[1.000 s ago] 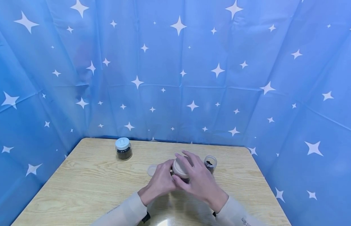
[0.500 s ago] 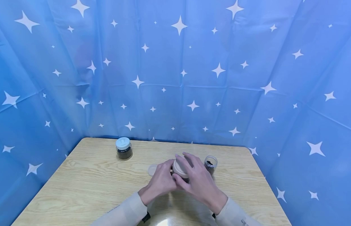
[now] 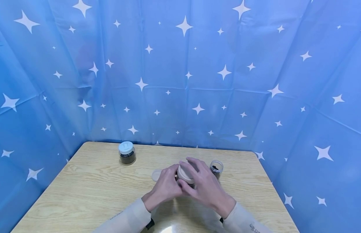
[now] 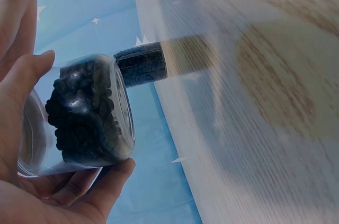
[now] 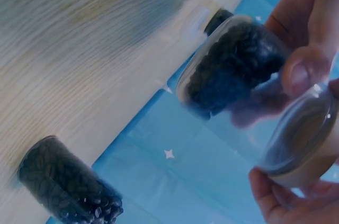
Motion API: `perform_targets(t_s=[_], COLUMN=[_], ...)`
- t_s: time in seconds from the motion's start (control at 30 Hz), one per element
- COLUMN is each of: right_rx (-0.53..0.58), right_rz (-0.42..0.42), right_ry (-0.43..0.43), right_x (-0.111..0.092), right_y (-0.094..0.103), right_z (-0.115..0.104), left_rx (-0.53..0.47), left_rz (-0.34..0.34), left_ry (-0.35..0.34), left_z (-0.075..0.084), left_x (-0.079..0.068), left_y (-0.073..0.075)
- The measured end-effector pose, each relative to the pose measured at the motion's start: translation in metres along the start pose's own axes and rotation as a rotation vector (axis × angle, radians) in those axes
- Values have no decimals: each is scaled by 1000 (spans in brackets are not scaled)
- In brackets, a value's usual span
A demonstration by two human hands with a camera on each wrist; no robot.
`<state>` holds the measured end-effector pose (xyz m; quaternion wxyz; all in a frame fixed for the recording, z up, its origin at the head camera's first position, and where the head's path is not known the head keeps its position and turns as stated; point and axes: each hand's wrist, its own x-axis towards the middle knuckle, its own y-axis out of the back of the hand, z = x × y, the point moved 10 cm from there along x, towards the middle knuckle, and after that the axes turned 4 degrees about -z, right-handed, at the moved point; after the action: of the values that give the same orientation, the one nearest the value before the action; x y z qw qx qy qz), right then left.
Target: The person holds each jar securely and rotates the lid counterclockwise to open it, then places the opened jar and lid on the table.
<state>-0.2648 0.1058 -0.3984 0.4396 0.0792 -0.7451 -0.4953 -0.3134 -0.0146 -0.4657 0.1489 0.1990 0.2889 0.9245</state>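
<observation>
A clear glass jar of dark beans [image 4: 82, 113] is in my left hand [image 3: 165, 186], the thumb on one side and the fingers on the other. The jar's base faces the tabletop in both wrist views. My right hand [image 3: 205, 186] spreads its fingers and thumb over a pale beige lid [image 3: 185, 174] and grips it by the rim. In the right wrist view the lid [image 5: 304, 136] sits right at the jar's mouth, overlapping the upper end of the glass. In the head view the two hands hide most of the jar.
Just right of my right hand stands a lidless glass jar [image 3: 216, 169] with dark beans inside. A jar with a light blue lid [image 3: 127, 152] stands at the back left. Left of my hands lies a pale round disc [image 3: 156, 175]. A blue starred curtain [image 3: 168, 71] borders the wooden table [image 3: 81, 191].
</observation>
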Motion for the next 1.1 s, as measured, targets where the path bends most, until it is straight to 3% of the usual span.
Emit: perform_targets(t_s=[0.27,0.87,1.1], right_rx=[55,279,302], right_rz=[-3,-216,-233], right_ry=[101,260,275], right_x=[1,8,11], right_y=[4,-3,-3], right_z=[2,15,16], left_rx=[13,-7,11], left_rz=[12,-11,-7], left_ry=[-13,-8,-13], left_z=[2,1,2], left_x=[-1,-3,-3], left_y=[0,-4,-3])
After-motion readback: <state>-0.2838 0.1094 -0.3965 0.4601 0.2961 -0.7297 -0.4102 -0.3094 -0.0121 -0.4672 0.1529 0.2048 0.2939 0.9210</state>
